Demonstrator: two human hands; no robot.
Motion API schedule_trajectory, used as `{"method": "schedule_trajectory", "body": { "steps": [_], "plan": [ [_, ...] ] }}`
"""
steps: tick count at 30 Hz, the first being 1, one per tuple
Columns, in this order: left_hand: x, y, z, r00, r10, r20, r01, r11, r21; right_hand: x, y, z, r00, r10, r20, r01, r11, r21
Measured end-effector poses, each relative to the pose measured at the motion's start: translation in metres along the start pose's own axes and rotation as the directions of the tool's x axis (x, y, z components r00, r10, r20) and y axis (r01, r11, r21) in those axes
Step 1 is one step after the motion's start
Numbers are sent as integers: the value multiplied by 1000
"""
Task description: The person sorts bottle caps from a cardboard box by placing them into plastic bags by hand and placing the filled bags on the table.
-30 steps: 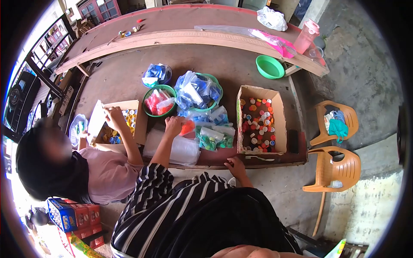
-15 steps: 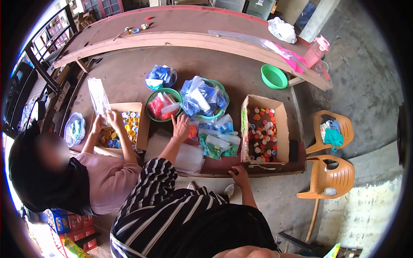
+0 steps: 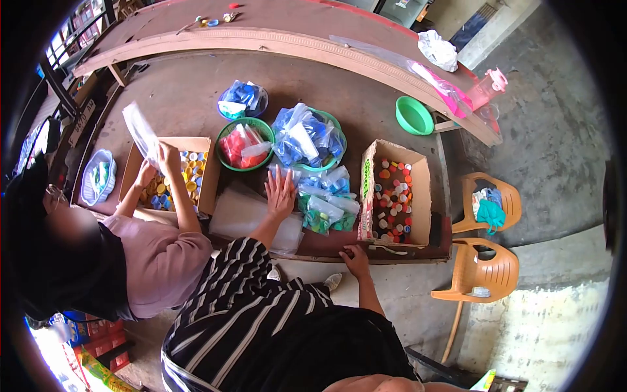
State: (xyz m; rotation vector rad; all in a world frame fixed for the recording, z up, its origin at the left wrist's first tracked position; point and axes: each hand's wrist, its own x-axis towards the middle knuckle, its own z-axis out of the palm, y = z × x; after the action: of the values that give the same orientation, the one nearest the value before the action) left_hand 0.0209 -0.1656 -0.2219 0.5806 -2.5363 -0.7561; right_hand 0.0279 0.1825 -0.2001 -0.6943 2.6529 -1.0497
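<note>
I have the fingers [image 3: 279, 178] of my left hand [image 3: 281, 197] spread wide, apparently holding nothing, with bags of green caps [image 3: 317, 221] just to their right on the worktop [image 3: 176, 91], nearer them than my right hand [image 3: 354, 261], which half-curls at the near edge, its hold unclear.
</note>
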Motion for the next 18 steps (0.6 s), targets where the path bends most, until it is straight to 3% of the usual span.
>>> {"method": "schedule_trajectory", "body": {
  "steps": [4,9,12,15,18],
  "plan": [
    [8,-7,-3,996,-4,94,3,1000,16,-1,0,0,1000,0,2,0,1000,27],
    [-27,-7,-33,998,-46,45,50,994,-98,0,2,1,1000,3,9,-4,998,56],
    [-72,-9,-58,968,-78,238,88,996,-32,-2,3,1,1000,2,12,-3,999,53],
    [-104,-10,-68,828,-216,517,108,967,231,5,5,1,1000,-15,-7,15,999,47],
    [-119,-19,-64,814,-187,550,48,965,257,1,5,1,1000,-18,-11,18,999,40]
  ]
}}
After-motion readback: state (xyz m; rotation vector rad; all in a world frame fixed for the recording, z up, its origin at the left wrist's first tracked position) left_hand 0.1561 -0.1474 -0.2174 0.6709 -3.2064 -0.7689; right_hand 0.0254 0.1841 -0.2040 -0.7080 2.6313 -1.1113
